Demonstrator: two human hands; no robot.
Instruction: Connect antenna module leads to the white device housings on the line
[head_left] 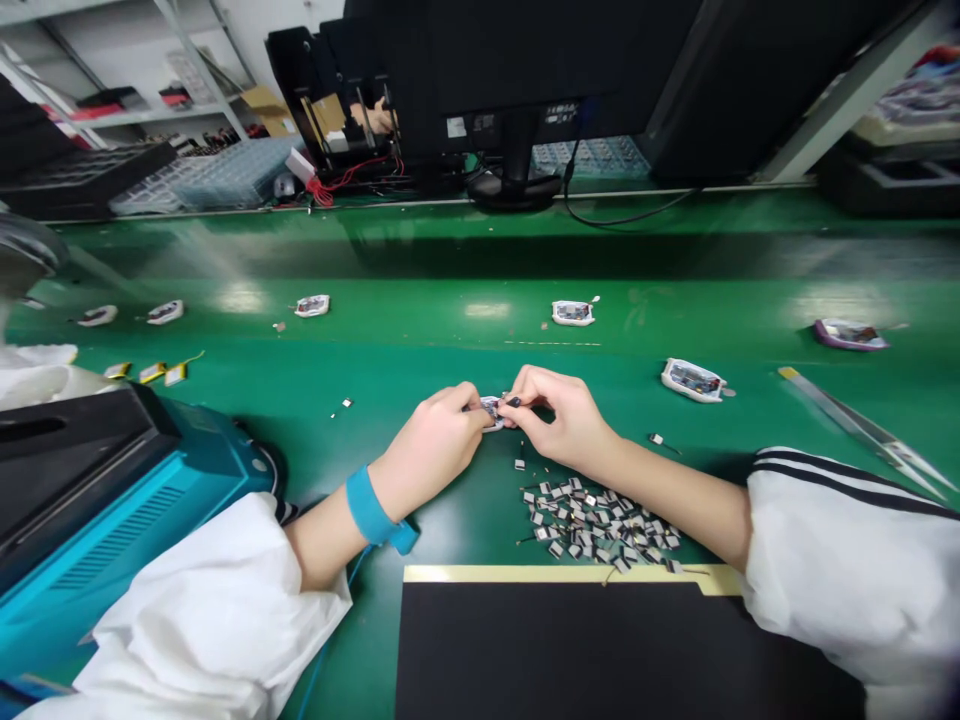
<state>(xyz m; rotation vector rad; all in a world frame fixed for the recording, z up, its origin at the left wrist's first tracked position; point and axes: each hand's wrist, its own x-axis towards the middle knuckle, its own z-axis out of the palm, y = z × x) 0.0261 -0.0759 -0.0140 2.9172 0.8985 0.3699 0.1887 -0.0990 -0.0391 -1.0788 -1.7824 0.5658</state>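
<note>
My left hand (431,442) and my right hand (559,420) meet over the green mat (480,250), their fingertips pinching a small white-framed circuit module (490,412). A tiny dark part sits at the right fingertips, too small to name. Just below my right wrist lies a heap of small wired silver-and-black components (592,525). Several similar white-framed modules (693,380) rest on the mat farther out. Long metal tweezers (862,430) lie to the right of my right forearm. A blue wrist strap (371,508) circles my left wrist.
A teal machine (127,500) stands at the left, beside small yellow-tabbed parts (154,372). A black pad with a yellow edge (600,640) lies nearest me. A monitor (517,90) stands at the back, with a co-worker's hand (373,118) behind a black fixture.
</note>
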